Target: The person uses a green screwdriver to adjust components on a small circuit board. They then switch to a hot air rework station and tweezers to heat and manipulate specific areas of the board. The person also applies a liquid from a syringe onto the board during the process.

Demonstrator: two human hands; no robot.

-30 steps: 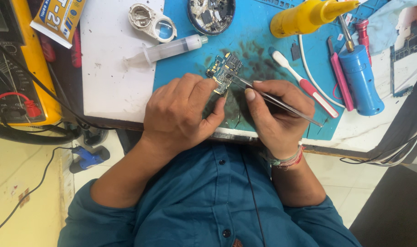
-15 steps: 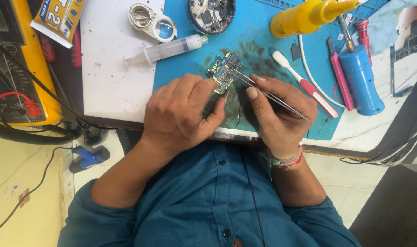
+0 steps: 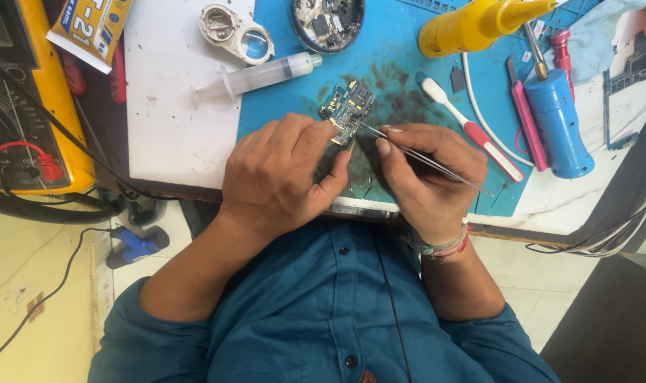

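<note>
A small blue-green circuit board (image 3: 346,110) lies on the blue work mat (image 3: 401,78) near the table's front edge. My left hand (image 3: 284,177) pins the board's near end with its fingertips. My right hand (image 3: 426,181) pinches thin metal tweezers (image 3: 422,157), whose tips touch the board's right edge.
On the mat lie a red-and-white toothbrush (image 3: 472,131), a yellow bottle (image 3: 472,25), a blue cylindrical tool (image 3: 555,120), a pink pry tool (image 3: 526,120) and a round tray of parts (image 3: 328,21). A syringe (image 3: 255,74) and a loupe (image 3: 238,32) lie on white paper. A yellow multimeter (image 3: 32,99) stands at left.
The tweezers' tips have shifted slightly along the board's edge. Both hands stay in nearly the same place.
</note>
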